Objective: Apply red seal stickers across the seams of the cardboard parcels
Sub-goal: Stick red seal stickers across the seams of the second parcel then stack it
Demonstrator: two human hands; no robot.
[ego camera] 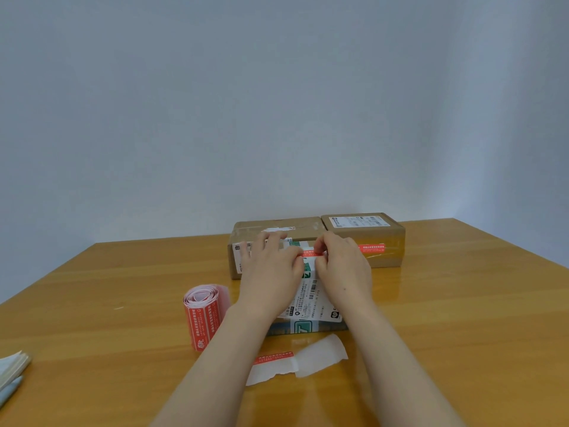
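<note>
A cardboard parcel (311, 298) with a white shipping label and green tape lies before me on the table. A red seal sticker (311, 253) lies across its far end. My left hand (271, 266) rests on the parcel, its thumb touching the sticker's left end. My right hand (341, 263) pinches the sticker's right end with curled fingers. Behind stand two more parcels: the left one (271, 229) partly hidden by my hands, the right one (366, 238) with a red sticker (373, 248) on its front.
A roll of red seal stickers (203, 315) stands left of the near parcel. A torn backing strip (295, 362) with one red sticker lies in front of it. A notebook and pen (10, 374) lie at the left edge of the wooden table (462, 318).
</note>
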